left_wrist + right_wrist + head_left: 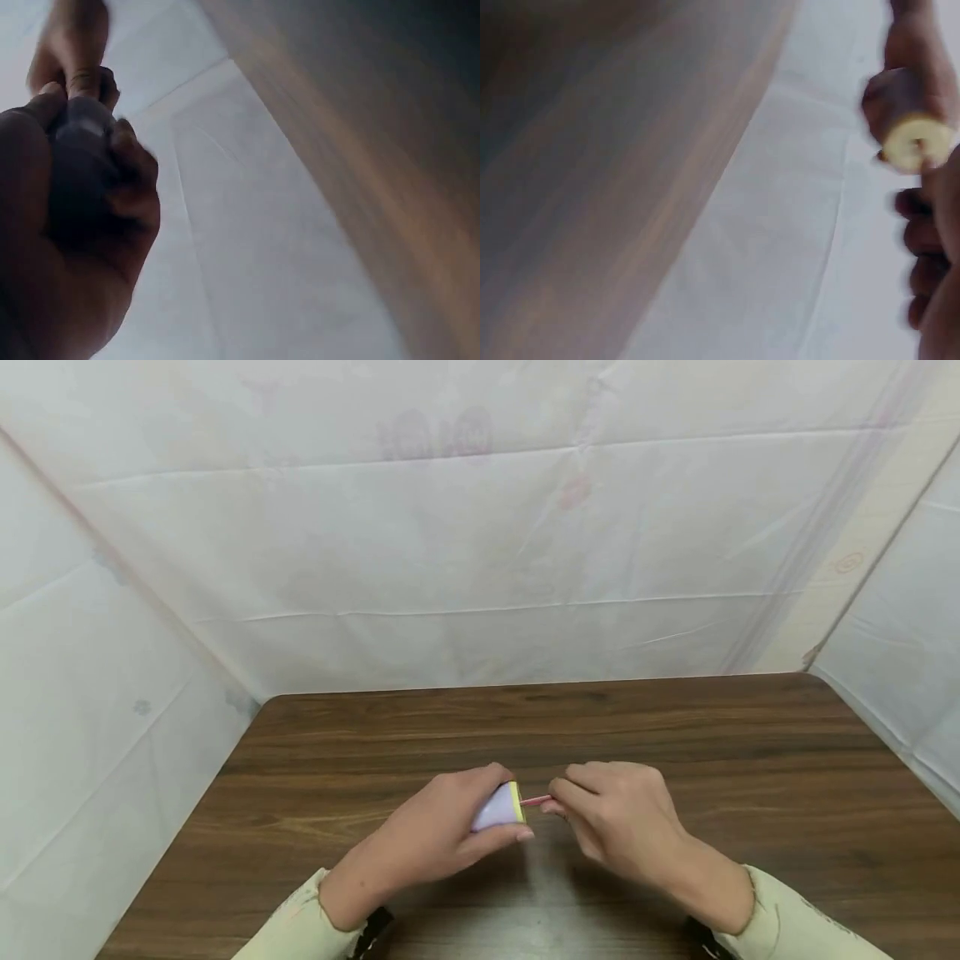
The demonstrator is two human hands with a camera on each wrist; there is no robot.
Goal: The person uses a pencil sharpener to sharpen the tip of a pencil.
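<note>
Gripping the small lilac plastic case with a yellow end steady, the left hand braces it so the right hand can pinch its thin pink stick.

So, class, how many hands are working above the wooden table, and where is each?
2. The left hand grips a lilac, yellow-rimmed object at centre; the right hand, beside it, pinches a thin pink stick.

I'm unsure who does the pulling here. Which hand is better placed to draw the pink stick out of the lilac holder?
Probably the right hand: its fingertips already pinch the pink stick at its free end, while the left hand is wrapped around the lilac holder, steadying it.
</note>
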